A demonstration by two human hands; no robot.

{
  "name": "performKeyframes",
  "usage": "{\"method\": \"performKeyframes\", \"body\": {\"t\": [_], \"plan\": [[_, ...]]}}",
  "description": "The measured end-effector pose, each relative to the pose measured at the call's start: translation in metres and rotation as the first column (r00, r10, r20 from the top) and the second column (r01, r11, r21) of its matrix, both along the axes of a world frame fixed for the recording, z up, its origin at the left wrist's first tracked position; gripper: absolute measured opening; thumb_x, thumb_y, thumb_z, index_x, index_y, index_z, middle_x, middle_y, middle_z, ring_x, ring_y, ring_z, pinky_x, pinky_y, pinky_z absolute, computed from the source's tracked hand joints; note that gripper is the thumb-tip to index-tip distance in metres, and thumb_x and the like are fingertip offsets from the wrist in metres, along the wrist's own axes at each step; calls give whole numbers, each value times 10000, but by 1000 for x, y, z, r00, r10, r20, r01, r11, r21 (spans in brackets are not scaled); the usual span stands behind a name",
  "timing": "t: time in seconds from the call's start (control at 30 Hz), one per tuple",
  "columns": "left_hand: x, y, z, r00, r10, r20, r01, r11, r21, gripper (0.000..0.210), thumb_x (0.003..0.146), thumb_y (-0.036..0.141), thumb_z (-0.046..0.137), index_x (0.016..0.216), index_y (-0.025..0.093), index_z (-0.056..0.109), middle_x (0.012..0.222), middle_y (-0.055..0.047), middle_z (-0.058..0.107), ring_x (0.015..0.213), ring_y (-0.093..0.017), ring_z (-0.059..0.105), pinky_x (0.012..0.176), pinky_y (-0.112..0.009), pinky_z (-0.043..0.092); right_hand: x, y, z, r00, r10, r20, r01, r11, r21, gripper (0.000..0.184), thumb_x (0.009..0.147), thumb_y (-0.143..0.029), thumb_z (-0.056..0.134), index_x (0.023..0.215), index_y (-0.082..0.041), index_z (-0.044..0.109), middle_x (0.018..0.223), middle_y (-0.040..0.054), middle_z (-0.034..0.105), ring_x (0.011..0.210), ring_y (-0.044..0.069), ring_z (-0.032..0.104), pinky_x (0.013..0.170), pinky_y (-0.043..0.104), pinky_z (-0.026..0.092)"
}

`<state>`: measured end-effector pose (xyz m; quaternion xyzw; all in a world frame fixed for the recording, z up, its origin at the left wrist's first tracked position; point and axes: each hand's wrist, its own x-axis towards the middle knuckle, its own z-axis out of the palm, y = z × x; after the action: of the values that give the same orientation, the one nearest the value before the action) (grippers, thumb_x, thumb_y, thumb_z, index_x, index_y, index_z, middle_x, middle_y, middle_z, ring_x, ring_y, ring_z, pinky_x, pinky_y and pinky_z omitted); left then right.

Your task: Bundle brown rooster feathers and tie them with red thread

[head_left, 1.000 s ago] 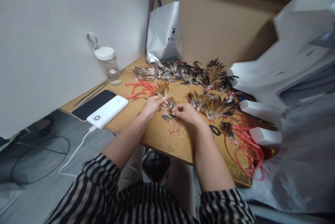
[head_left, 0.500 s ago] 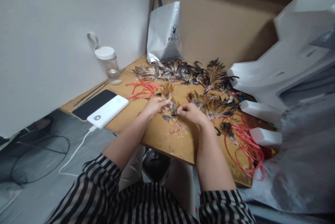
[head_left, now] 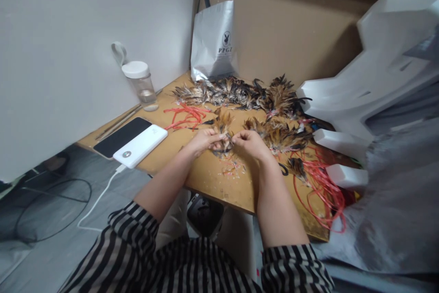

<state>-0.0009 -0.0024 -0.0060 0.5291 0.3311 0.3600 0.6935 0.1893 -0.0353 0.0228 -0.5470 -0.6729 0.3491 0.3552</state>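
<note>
My left hand [head_left: 205, 141] is closed in a pinch on a small bunch of brown feathers [head_left: 223, 120], whose tips fan out above the fingers. My right hand [head_left: 249, 142] is pinched at the lower right side of this bunch, its fingertips close to the left thumb; what lies between them is too small to make out. Below the hands, dark feather bits and red and white scraps [head_left: 233, 167] lie on the wooden table [head_left: 206, 182]. A pile of brown feathers [head_left: 281, 134] lies just right of my right hand.
Along the back runs a long heap of dark feathers [head_left: 236, 92] before a silver bag [head_left: 212, 41]. Red strips [head_left: 187, 115] lie left, with more red strands [head_left: 322, 188] at right. A bottle [head_left: 141, 85], phone [head_left: 121, 136] and white power bank [head_left: 140, 146] stand or lie left; white foam [head_left: 329, 96] borders the right.
My right hand's fingertips have come slightly closer to the left hand at the feather bunch. The bunch has shifted a little to the right. The view has moved slightly.
</note>
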Motion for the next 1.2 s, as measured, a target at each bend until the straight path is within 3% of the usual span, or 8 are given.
{"method": "performKeyframes", "body": {"t": [0.23, 0.37, 0.67, 0.8, 0.9, 1.07, 1.2], "plan": [[0, -1, 1, 999, -33, 21, 34, 997, -69, 284, 629, 330, 704, 776, 90, 665, 651, -81, 653, 518, -79, 574, 469, -144, 424, -9, -3, 7, 967, -121, -224, 110, 992, -62, 221, 608, -354, 625, 631, -136, 594, 514, -36, 510, 470, 67, 376, 500, 215, 302], [0, -4, 5, 997, -62, 36, 65, 993, -96, 279, 646, 312, 696, 803, 82, 672, 749, -113, 669, 567, -80, 588, 500, -136, 437, -13, -4, 10, 930, -128, -344, 99, 990, -99, 234, 580, -360, 653, 624, -140, 587, 468, -50, 472, 443, 62, 348, 478, 218, 275], [1, 0, 1, 992, -5, 129, 22, 991, -131, 210, 654, 239, 694, 765, 63, 669, 764, -119, 671, 541, -60, 561, 515, -141, 445, -18, 2, 3, 800, -217, -560, 169, 976, -138, 266, 554, -361, 683, 678, -150, 579, 498, -42, 490, 428, 58, 370, 437, 207, 258], [1, 2, 1, 989, 48, 142, -35, 995, -94, 236, 649, 268, 696, 772, 69, 668, 739, -103, 670, 588, -73, 585, 527, -139, 438, -20, 5, 1, 754, -333, -566, 304, 941, -149, 379, 538, -379, 696, 826, -164, 574, 614, -23, 550, 458, 74, 440, 438, 208, 307], [2, 2, 3, 985, 116, 130, -111, 993, -47, 275, 627, 303, 707, 779, 77, 665, 733, -96, 670, 628, -92, 602, 558, -159, 444, -22, 5, 2, 754, -417, -508, 439, 895, -83, 347, 569, -424, 675, 773, -167, 560, 565, -33, 524, 447, 76, 427, 433, 210, 310], [5, -1, 7, 978, 185, 100, -191, 980, 50, 311, 587, 347, 720, 747, 87, 660, 710, -86, 671, 620, -109, 603, 563, -188, 442, -28, 2, 1, 853, -327, -407, 304, 945, -123, 368, 609, -498, 632, 558, -149, 527, 433, -41, 434, 390, 58, 339, 395, 209, 231], [7, -3, 7, 987, 149, 64, -154, 985, 82, 311, 579, 359, 722, 713, 86, 659, 660, -79, 664, 562, -99, 584, 537, -190, 438, -35, 4, -7, 820, -244, -518, 181, 969, -171, 332, 583, -461, 668, 596, -151, 553, 425, -53, 444, 379, 52, 327, 392, 203, 208]]}}
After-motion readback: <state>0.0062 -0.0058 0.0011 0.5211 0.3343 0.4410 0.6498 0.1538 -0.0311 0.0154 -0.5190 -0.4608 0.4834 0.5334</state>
